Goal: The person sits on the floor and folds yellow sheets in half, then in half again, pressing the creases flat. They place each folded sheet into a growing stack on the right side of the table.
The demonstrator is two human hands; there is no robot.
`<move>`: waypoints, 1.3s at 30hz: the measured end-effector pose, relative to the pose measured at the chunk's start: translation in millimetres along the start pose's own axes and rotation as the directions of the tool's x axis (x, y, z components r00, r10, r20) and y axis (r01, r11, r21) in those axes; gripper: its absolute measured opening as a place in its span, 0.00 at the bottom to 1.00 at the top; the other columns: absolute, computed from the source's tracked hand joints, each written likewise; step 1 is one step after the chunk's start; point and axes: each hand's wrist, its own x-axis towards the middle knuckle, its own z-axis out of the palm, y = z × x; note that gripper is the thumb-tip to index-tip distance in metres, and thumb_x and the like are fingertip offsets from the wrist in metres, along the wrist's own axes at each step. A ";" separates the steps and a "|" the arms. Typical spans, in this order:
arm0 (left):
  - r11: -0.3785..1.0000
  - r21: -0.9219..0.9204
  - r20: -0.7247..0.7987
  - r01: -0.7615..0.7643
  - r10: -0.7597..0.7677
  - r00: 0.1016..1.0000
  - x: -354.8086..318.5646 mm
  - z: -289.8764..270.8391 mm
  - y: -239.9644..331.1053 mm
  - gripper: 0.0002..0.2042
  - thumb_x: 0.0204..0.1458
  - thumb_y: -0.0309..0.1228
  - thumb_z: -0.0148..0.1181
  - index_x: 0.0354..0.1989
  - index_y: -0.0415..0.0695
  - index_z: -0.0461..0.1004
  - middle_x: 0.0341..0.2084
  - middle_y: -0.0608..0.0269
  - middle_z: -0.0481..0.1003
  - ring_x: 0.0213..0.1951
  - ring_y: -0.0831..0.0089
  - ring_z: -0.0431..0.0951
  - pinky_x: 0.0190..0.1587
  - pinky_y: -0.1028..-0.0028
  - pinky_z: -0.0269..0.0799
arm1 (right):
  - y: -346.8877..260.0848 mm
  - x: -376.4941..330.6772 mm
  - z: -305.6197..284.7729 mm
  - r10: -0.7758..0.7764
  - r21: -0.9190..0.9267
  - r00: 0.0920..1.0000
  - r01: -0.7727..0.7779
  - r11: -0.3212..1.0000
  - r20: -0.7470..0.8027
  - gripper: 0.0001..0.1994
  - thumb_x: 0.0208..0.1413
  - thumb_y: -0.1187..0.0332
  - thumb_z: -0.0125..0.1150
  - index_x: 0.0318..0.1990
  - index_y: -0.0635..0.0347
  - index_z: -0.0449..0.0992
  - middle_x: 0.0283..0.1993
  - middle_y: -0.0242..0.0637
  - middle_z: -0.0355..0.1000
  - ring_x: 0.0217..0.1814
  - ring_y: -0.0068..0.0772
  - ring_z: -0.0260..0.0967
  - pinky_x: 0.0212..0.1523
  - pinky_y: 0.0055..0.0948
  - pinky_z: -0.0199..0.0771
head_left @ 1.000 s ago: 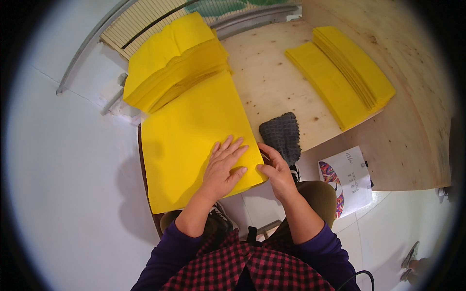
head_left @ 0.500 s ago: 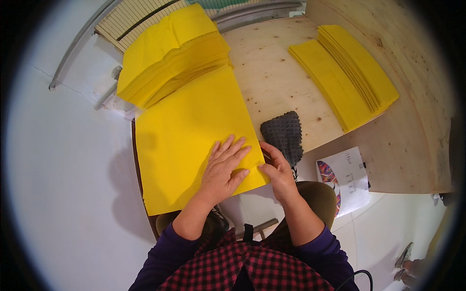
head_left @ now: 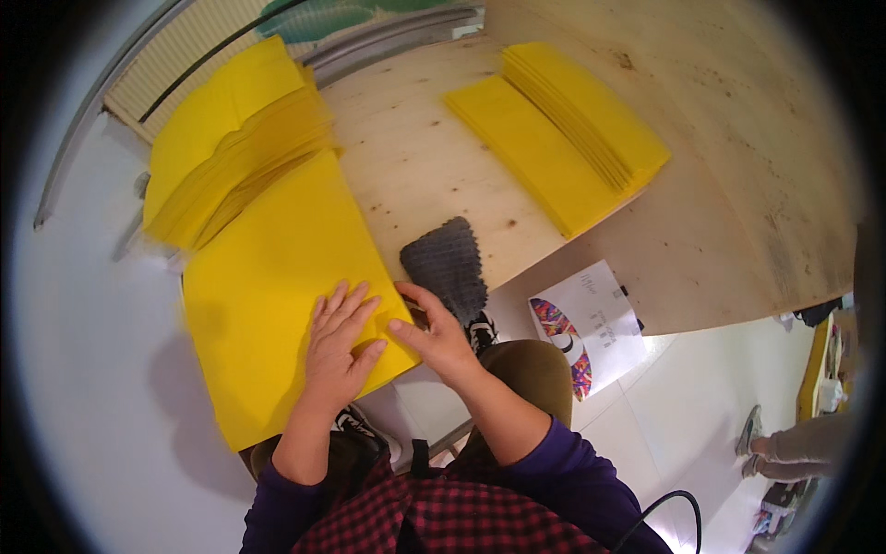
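Lying flat at the near left corner of the desk (head_left: 701, 231), a large yellow sheet (head_left: 268, 305), long axis running from the near edge away toward the far left, its near end hanging out past the desk edge. Pressed under both hands at its near right corner: left hand (head_left: 340, 346) flat on the sheet, palm down, fingers spread and pointing away up the long axis; right hand (head_left: 434, 334) just beside it on the sheet's right edge, fingers loosely together and angled in toward the left hand, thumb tip close to the left fingers, gripping nothing as far as can be told. Left hand further onto the sheet, right hand only at the rim, with the bulk of the sheet stretching away and leftward from both. Touching the sheet's far end, a thick fanned stack of yellow sheets (head_left: 231, 138). Just right of the right hand, a dark grey knobbly mat (head_left: 448, 263) at the desk edge. Well apart at the far right, another pile of yellow sheets (head_left: 563, 138), lying slantwise. Below the desk, a printed white paper (head_left: 591, 328) on the floor
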 end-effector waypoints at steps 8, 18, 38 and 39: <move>1.000 -0.028 -0.027 0.009 -0.009 1.000 -1.2 1.4 -0.5 0.20 0.56 0.37 0.54 0.57 0.46 0.71 0.62 0.58 0.66 0.67 0.56 0.58 0.68 0.55 0.46 | -1.2 -0.3 1.7 -0.016 -0.057 0.999 0.013 0.998 -0.049 0.28 0.55 0.61 0.65 0.60 0.63 0.66 0.59 0.44 0.66 0.59 0.34 0.64 0.60 0.32 0.63; 1.000 -0.016 -0.023 0.002 -0.002 1.000 -3.9 2.9 -3.8 0.20 0.57 0.36 0.53 0.58 0.47 0.70 0.62 0.57 0.65 0.67 0.56 0.57 0.69 0.56 0.45 | -43.9 19.3 -51.4 -0.096 -0.518 0.974 -0.025 0.855 -0.207 0.19 0.52 0.67 0.66 0.50 0.62 0.73 0.49 0.40 0.71 0.46 0.34 0.71 0.48 0.30 0.72; 1.000 -0.006 -0.018 -0.005 0.005 1.000 -4.6 4.1 -6.7 0.22 0.57 0.41 0.53 0.59 0.48 0.70 0.63 0.57 0.65 0.67 0.54 0.57 0.68 0.54 0.46 | -26.9 45.3 -56.8 -0.226 -0.889 0.961 -0.041 0.456 -0.160 0.09 0.54 0.65 0.62 0.41 0.54 0.77 0.40 0.42 0.73 0.42 0.47 0.73 0.40 0.42 0.72; 1.000 -0.010 -0.014 -0.002 0.002 1.000 -4.5 4.0 -6.7 0.22 0.57 0.41 0.53 0.59 0.48 0.70 0.63 0.58 0.65 0.67 0.54 0.57 0.68 0.54 0.46 | -33.1 43.1 -57.7 -0.246 -0.834 0.959 0.020 0.552 -0.140 0.10 0.52 0.66 0.64 0.42 0.54 0.77 0.40 0.40 0.73 0.40 0.43 0.72 0.39 0.37 0.72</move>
